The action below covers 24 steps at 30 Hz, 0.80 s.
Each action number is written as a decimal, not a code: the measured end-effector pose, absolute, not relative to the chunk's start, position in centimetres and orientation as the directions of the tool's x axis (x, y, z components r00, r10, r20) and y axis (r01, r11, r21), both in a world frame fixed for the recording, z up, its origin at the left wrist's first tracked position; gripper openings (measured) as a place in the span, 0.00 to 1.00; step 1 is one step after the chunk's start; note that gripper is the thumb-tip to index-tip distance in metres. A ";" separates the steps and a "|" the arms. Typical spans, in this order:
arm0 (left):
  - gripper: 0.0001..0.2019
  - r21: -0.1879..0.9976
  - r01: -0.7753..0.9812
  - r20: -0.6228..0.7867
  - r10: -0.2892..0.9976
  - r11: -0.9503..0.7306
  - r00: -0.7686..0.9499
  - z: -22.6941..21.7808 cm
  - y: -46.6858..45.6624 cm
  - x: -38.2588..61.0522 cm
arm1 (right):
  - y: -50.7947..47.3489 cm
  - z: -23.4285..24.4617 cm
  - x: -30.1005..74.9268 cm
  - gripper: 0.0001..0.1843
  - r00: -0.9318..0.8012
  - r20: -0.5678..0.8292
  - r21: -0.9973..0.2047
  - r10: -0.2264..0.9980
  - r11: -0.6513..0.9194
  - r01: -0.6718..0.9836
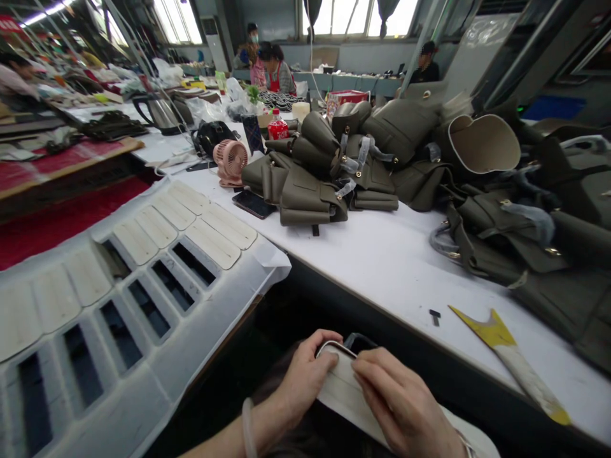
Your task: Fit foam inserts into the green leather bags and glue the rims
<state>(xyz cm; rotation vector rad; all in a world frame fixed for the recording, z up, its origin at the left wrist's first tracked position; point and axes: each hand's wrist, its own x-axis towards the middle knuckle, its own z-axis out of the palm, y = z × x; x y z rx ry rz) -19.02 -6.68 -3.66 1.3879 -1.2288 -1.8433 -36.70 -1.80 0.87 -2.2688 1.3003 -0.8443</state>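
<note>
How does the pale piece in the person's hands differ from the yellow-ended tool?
The pale piece is held by the left hand and right hand; the yellow-ended tool lies untouched on the table. The pale piece's visible end is rounded, while the yellow-ended tool's wide end is notched. Both look elongated.

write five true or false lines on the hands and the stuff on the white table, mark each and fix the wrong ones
1. The left hand and right hand both hold the white piece. True.
2. The yellow-ended tool is in the right hand. False: it lies on the white table.
3. A pale band circles the left wrist. True.
4. The pink fan lies inside a bag. False: it stands on the white table, left of the dark bags in the picture.
5. The yellow-ended tool lies nearer the right hand than the pink fan does. True.
</note>
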 end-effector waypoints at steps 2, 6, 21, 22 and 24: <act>0.18 0.866 -0.029 -0.472 -0.796 -0.499 -0.378 -3.7 -6.7 -18.7 | -1.0 0.4 -36.8 0.16 0.464 0.328 -0.555 -0.823 -0.566 -0.610; 0.24 0.764 0.162 -0.473 -0.713 -0.625 -0.518 -4.1 -6.9 -17.4 | -0.3 -1.6 -36.8 0.20 0.518 0.300 -0.385 -0.801 -0.598 -0.703; 0.27 0.359 0.465 -0.551 -0.586 -0.809 -0.595 -8.9 -4.6 -16.7 | -0.5 -0.5 -34.8 0.19 0.464 0.196 -0.392 -0.864 -0.503 -0.770; 0.26 0.350 0.465 -0.548 -0.581 -0.813 -0.602 -8.9 -4.7 -16.6 | -0.6 -0.4 -34.6 0.18 0.456 0.190 -0.406 -0.869 -0.493 -0.770; 0.26 0.347 0.463 -0.543 -0.577 -0.816 -0.610 -8.9 -4.8 -16.4 | -0.6 -0.3 -34.4 0.16 0.445 0.167 -0.429 -0.880 -0.471 -0.770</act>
